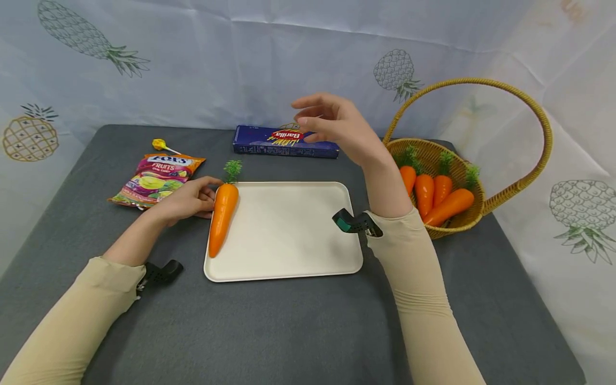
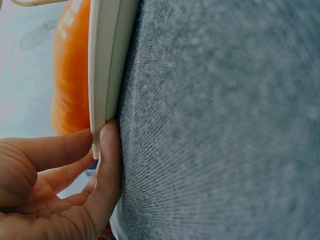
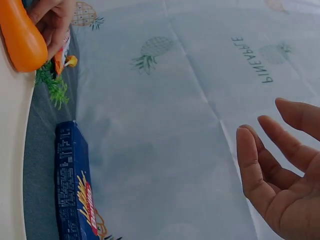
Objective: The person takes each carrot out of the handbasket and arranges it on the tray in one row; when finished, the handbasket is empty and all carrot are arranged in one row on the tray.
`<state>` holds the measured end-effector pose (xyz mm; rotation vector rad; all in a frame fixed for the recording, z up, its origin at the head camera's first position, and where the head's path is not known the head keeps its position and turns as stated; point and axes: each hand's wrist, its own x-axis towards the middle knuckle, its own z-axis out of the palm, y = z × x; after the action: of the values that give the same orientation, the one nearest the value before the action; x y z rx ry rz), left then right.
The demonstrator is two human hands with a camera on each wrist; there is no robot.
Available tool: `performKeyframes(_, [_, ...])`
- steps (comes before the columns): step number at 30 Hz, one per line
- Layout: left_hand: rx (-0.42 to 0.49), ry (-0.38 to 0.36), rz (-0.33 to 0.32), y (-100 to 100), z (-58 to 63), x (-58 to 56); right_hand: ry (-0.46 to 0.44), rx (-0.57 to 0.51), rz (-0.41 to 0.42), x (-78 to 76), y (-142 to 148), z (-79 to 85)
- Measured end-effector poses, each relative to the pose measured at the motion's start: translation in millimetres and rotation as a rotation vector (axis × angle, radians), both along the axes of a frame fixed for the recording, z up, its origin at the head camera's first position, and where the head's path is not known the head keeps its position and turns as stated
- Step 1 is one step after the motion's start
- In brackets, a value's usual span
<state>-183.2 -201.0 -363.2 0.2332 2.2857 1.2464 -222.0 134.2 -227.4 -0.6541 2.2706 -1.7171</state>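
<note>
A cream rectangular tray point(image 1: 293, 230) lies on the dark grey table. Along its left side rests one orange carrot point(image 1: 223, 219) with a green top, pointing toward me. My left hand point(image 1: 190, 200) pinches the tray's left rim; in the left wrist view the rim sits between the thumb and a finger point(image 2: 109, 150) tucked beneath it. Raised in the air beyond the tray's far right corner, my right hand point(image 1: 337, 125) has loosely bent fingers and holds nothing. It overlaps a blue Barilla pasta box point(image 1: 260, 140) in the head view.
To the right stands a wicker basket point(image 1: 452, 231) with a tall looped handle and several carrots point(image 1: 449, 207) inside. A Fox's candy bag point(image 1: 156, 179) and a yellow lollipop point(image 1: 160, 144) lie at the left. A pineapple-print cloth point(image 1: 308, 64) hangs behind the table.
</note>
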Motion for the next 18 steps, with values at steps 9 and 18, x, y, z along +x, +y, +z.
performKeyframes(9, [0.003, -0.008, 0.004, -1, -1.1, -0.1, 0.014, -0.117, -0.089, 1.0, 36, 19.0])
performKeyframes(18, [0.003, -0.005, 0.002, -2, -1.7, -0.8, 0.030, -0.263, -0.126, -0.6, 82, 23.2])
